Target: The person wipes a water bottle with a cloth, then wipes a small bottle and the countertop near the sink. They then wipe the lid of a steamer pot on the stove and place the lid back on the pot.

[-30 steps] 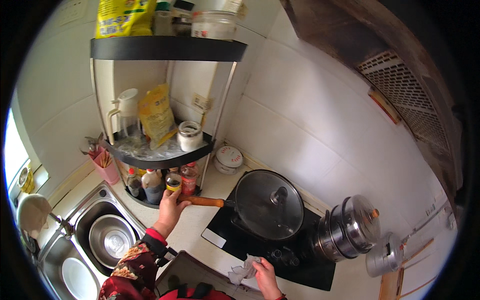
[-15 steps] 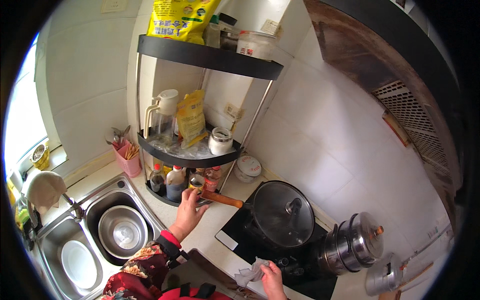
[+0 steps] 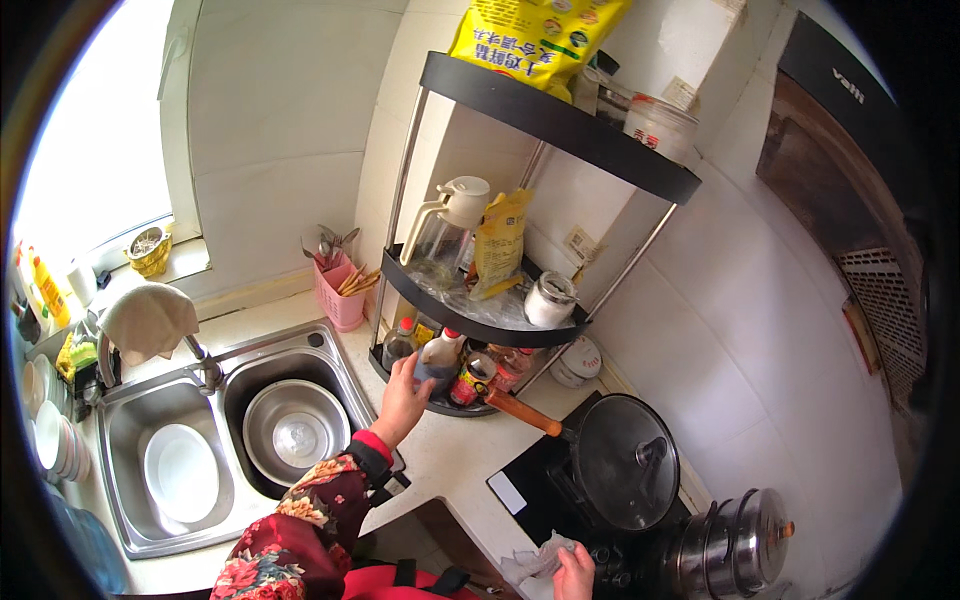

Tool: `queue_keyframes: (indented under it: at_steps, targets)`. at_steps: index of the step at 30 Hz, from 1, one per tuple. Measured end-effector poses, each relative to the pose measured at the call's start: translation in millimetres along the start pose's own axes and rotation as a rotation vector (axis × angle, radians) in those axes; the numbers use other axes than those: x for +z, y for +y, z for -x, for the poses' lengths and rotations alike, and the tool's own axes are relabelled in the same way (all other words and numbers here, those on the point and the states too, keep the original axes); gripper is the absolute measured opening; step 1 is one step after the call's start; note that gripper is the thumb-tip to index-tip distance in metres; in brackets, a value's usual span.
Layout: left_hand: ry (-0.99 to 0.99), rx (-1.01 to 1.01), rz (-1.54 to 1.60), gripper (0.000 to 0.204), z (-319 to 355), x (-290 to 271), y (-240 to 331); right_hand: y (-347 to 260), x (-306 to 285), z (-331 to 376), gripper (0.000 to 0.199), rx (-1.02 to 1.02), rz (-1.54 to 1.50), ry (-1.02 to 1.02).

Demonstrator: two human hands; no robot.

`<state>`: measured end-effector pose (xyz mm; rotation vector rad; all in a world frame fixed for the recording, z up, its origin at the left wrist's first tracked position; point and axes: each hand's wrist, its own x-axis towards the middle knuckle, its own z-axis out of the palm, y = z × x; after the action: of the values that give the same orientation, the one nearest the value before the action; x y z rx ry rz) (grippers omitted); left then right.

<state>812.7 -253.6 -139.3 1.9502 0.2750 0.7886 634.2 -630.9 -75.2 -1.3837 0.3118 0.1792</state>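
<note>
My left hand (image 3: 402, 408) reaches to the bottom tier of the black corner shelf (image 3: 480, 408), fingers apart and holding nothing. Its fingertips are at a red-capped bottle of dark liquid (image 3: 440, 352); whether they touch it I cannot tell. To the right of it stand a dark-lidded jar with a red and yellow label (image 3: 472, 380) and the wooden handle (image 3: 524, 411) of a lidded black pan (image 3: 626, 462). At the lower edge my right hand (image 3: 574, 574) is closed on a crumpled grey cloth (image 3: 535, 562), near the front of the black cooktop (image 3: 540, 470).
A steel double sink (image 3: 232, 490) at left holds a steel basin (image 3: 297, 425) and a white bowl (image 3: 181, 472). A pink utensil basket (image 3: 341, 295) stands behind it. The shelf's middle tier carries a pitcher (image 3: 446, 225), a yellow bag (image 3: 500, 240) and a glass jar (image 3: 550, 300). Steel pots (image 3: 730, 545) stand at right.
The view has swung left, so the shelf and pan lie further right in it. My left hand has moved from beside the pan handle to the red-capped bottle. My right hand keeps the cloth.
</note>
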Motion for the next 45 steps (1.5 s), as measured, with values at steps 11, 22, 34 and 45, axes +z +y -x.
queue_keyframes:
  at_steps: [11,22,34,45]
  targets:
    - [-0.318,-0.135,-0.069,0.037,-55,7,12,-23,11,15,0.008,0.036,0.0,0.176]
    - [-0.205,-0.324,0.47,0.024,-20,-11,-1,-22,26,-1,0.017,0.023,-0.077,0.024]
    - [-0.169,-0.267,0.673,0.018,9,-23,-1,-27,31,-13,0.009,0.093,0.006,0.013]
    - [-0.169,-0.236,0.63,0.018,31,-35,19,-16,14,-24,0.012,0.047,-0.064,-0.071]
